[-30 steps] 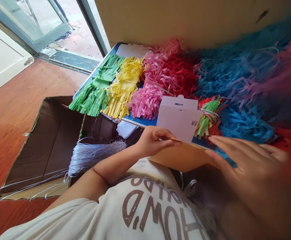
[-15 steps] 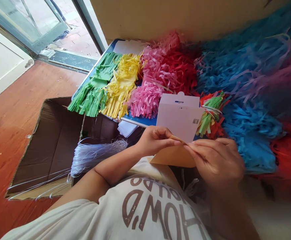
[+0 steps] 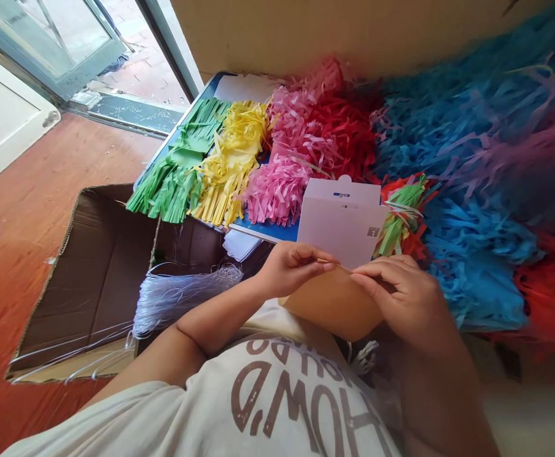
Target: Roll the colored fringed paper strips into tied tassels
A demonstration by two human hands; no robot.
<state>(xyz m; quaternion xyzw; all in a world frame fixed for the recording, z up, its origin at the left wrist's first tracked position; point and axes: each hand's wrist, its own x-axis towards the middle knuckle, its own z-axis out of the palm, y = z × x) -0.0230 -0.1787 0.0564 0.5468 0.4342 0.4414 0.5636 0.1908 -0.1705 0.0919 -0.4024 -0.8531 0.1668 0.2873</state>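
Observation:
A tan sheet of paper [image 3: 337, 301] hangs between my two hands, just above my lap. My left hand [image 3: 296, 266] pinches its top edge between thumb and fingers. A little to the right, my right hand [image 3: 399, 289] pinches the same edge. Behind the sheet, a white folded card [image 3: 337, 219] with a slotted tab lies on the table edge. Beside the card sits a tied bundle of green and red paper strips [image 3: 404, 212].
Green [image 3: 180, 168], yellow [image 3: 232, 165] and pink fringed paper [image 3: 289, 158] cover the blue table, with blue fringe [image 3: 487, 260] to the right. At left, an open cardboard box [image 3: 91, 266] has a hank of clear cord [image 3: 177, 295] over it. A doorway stands behind.
The tan paper's lower part has swung down and shows more of its face. My right hand has shifted slightly left, and both hands still pinch the edge.

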